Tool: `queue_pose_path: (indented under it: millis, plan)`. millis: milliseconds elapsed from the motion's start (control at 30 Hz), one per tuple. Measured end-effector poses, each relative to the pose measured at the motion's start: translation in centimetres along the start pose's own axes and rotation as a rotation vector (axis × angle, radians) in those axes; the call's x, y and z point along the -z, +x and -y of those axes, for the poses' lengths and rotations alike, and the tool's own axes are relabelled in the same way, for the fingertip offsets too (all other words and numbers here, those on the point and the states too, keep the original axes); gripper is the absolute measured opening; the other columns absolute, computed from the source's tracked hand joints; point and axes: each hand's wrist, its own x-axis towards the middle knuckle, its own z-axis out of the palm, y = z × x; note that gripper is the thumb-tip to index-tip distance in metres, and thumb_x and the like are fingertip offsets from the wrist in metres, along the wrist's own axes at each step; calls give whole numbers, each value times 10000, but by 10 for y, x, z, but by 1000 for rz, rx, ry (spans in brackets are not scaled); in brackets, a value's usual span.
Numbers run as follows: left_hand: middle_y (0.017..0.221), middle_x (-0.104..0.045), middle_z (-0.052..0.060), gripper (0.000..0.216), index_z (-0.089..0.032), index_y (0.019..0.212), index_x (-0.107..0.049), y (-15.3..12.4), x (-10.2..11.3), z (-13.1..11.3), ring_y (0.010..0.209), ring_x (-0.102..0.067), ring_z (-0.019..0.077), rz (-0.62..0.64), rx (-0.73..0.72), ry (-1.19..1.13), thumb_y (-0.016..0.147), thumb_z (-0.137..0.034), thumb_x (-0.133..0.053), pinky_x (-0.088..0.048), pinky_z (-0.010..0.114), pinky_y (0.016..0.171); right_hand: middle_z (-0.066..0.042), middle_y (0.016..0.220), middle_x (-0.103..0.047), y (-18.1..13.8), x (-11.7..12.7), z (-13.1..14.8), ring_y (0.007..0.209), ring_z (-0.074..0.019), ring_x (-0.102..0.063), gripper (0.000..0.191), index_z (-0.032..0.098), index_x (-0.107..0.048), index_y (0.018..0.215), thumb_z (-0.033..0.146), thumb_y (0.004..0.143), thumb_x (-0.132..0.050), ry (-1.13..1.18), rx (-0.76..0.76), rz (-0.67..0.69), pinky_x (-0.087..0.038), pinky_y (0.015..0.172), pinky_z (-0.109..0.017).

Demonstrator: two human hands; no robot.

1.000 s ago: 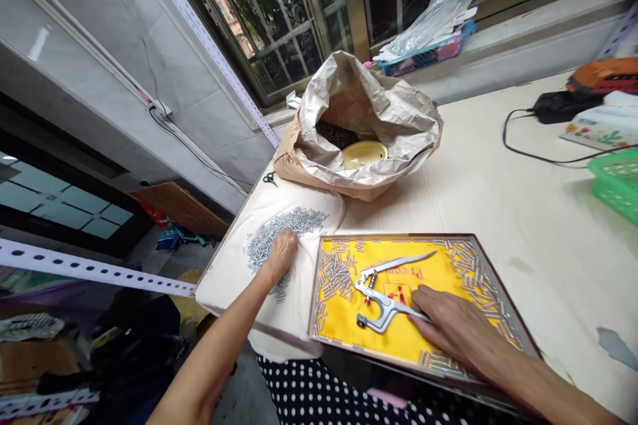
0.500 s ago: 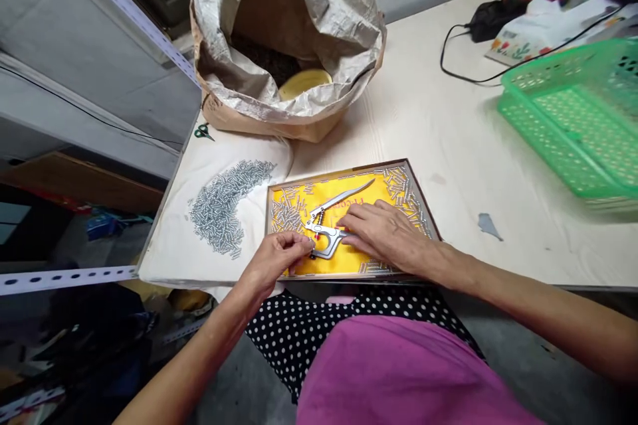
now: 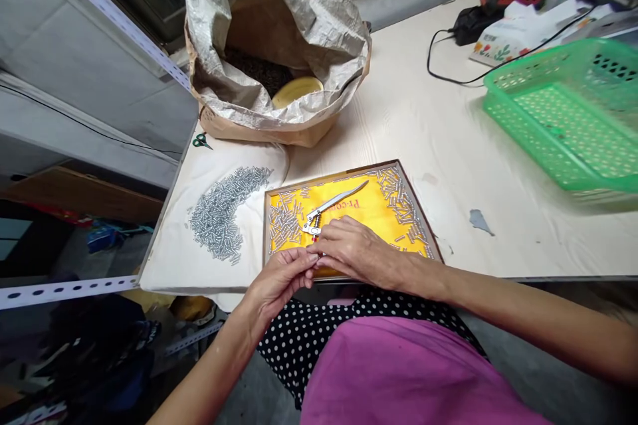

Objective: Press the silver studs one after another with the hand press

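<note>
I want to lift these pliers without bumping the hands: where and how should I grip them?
Probably best to pinch the pliers by the long silver handle, from above and the far side of the tray. It is slim and uncovered, and its free end slants away from the right hand, which covers the nearer part.

Tray [image 3: 419, 212]: lining [image 3: 376, 222] smooth, printed. Pliers [image 3: 343, 198]: smooth bare metal. Left of tray: small pieces [image 3: 216, 218], shiny metal, on matt, creased cloth [image 3: 169, 242]. Behind tray: sack [image 3: 279, 133], papery outside, crinkled silvery plastic-looking inside. Right of tray: basket [image 3: 573, 136], glossy perforated plastic. Worktop [image 3: 399, 113]: smooth, wood-grained.
</note>
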Motion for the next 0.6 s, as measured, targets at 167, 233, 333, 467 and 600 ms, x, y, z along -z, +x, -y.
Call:
queue_pose_path:
  millis: [167, 233, 333, 467, 600]
  plan:
    - [603, -602, -22, 433, -123, 705, -682, 7, 2, -3, 514, -485, 61, -142, -169, 200, 584, -484, -889, -400, 183, 503, -68, 993, -652, -11, -1, -8, 929, -211, -551, 282, 170, -649, 1167, 368, 972, -599, -26, -50, -30, -407, 813, -336]
    - [610, -601, -24, 409, -127, 722, -701, 10, 6, -7, 526, -473, 65, -257, -260, 341, 608, -488, -853, -375, 186, 506, -78, 1007, -646, -20, 1, -16, 936, -222, -557, 294, 162, -636, 1136, 393, 957, -619, -99, -113, -21, -407, 802, -347]
    - [569, -565, -37, 399, -129, 716, -709, 19, 12, -10, 484, -405, 62, -383, -286, 509, 614, -501, -809, -282, 194, 451, -73, 980, -637, -35, 1, -29, 841, -203, -558, 169, 170, -628, 1016, 327, 976, -579, -212, -220, 56, -387, 722, -330]
    - [493, -510, -57, 422, -133, 704, -687, 29, 15, -7, 413, -323, 51, -382, -179, 541, 596, -526, -796, -199, 200, 404, -53, 935, -632, -42, -1, -39, 699, -163, -521, 119, 191, -607, 979, 251, 996, -505, -280, -276, 136, -284, 575, -307]
    - [408, -448, -73, 433, -168, 607, -586, 35, 14, -5, 354, -320, 50, -290, -84, 552, 614, -549, -791, -209, 195, 373, -47, 890, -638, -39, -2, -41, 631, -148, -475, 148, 197, -592, 959, 172, 978, -448, -299, -280, 181, -191, 529, -325]
